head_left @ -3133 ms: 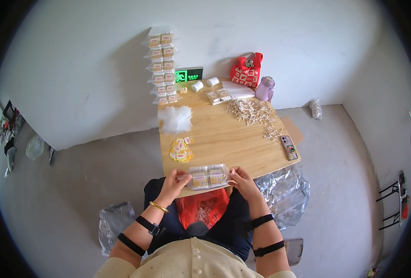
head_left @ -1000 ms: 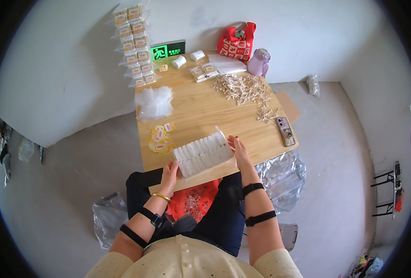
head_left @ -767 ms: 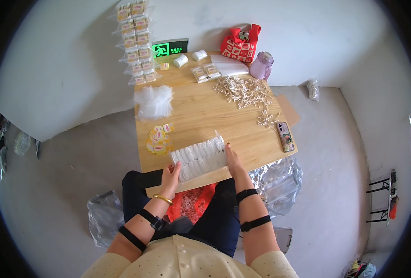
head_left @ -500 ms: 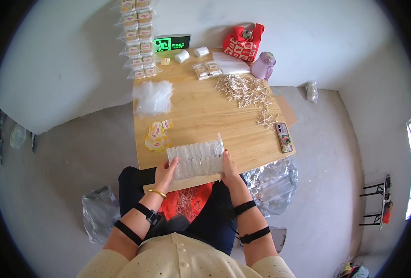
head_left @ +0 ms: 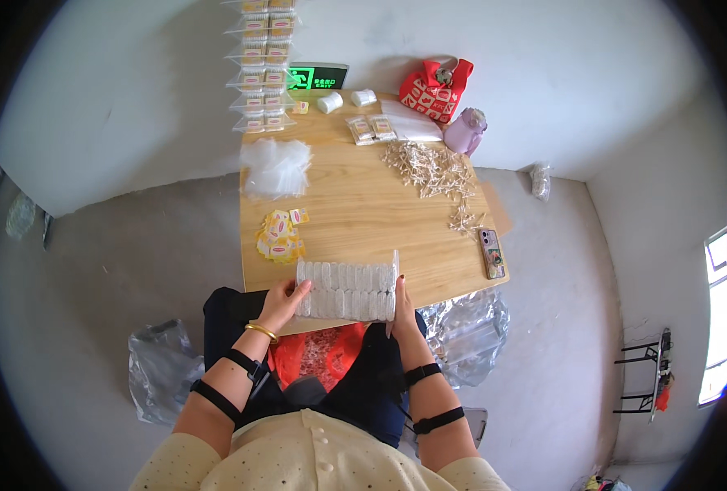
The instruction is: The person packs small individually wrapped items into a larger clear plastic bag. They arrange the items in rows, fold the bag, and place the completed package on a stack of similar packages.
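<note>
A clear-wrapped pack of small white bundles (head_left: 346,290), set in two rows, is held between my hands over the table's near edge. My left hand (head_left: 283,301) grips its left end, thumb on top. Against the right end presses my right hand (head_left: 405,309), thumb pointing up and the other fingers mostly hidden. A clear film edge stands up at the pack's far right corner. Just beyond the left hand lies a heap of yellow and white cards (head_left: 279,237). Farther back is a pile of clear plastic bags (head_left: 276,168).
Loose cotton swabs (head_left: 433,169) cover the table's (head_left: 355,209) right side, near a phone (head_left: 491,254). At the back are a lilac jug (head_left: 466,132), a red bag (head_left: 435,92) and a tall stack of swab packs (head_left: 266,78). A red plastic bag (head_left: 291,358) hangs below the near edge.
My view has shifted slightly. The pack, still between both hands, has levelled from a slight slant, and its right end has come down a little. Both hands keep their hold.
</note>
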Demonstrator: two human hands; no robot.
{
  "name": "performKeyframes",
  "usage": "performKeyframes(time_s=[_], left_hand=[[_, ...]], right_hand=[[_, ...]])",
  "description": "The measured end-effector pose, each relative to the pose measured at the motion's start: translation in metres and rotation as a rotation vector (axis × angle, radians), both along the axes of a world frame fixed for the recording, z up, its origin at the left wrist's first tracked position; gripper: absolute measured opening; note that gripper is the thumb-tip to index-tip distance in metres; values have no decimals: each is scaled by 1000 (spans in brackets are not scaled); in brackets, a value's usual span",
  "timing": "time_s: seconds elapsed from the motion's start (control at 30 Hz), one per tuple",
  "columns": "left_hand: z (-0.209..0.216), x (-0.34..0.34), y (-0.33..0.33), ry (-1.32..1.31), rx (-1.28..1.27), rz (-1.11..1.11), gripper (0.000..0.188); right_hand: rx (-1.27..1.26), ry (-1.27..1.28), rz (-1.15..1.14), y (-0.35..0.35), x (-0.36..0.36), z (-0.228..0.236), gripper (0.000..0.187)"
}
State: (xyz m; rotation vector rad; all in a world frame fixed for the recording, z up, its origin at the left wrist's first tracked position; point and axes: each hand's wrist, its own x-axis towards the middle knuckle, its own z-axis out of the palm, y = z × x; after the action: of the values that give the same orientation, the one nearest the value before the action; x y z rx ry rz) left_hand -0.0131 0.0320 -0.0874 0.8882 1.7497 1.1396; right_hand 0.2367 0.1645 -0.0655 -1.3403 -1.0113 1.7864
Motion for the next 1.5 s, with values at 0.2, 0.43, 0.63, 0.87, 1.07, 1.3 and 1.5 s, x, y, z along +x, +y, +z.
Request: performKeyframes(time_s=[0.2, 0.43, 0.63, 0.87, 1.07, 1.3, 1.5], left_hand=[[-2, 2, -5, 72, 65, 100, 63], [18, 20, -7, 331, 81, 174, 46], [32, 30, -5, 418, 31, 242, 40], [38, 30, -1, 476, 7, 127, 42], [78, 30, 2, 922, 213, -6, 60], [69, 71, 32, 1089, 272, -387, 88], [71, 67, 25, 1178, 127, -443, 97]], right_hand=[[617, -504, 36, 2, 2, 4, 34], [446, -432, 122, 9, 3, 7, 36], [173, -12, -72, 5, 0, -13, 32], [609, -906, 217, 23, 23, -34, 26], [810, -755, 121, 15, 18, 29, 26], [1148, -1145, 384, -31, -22, 53, 64], [1085, -1243, 478, -38, -30, 40, 73]])
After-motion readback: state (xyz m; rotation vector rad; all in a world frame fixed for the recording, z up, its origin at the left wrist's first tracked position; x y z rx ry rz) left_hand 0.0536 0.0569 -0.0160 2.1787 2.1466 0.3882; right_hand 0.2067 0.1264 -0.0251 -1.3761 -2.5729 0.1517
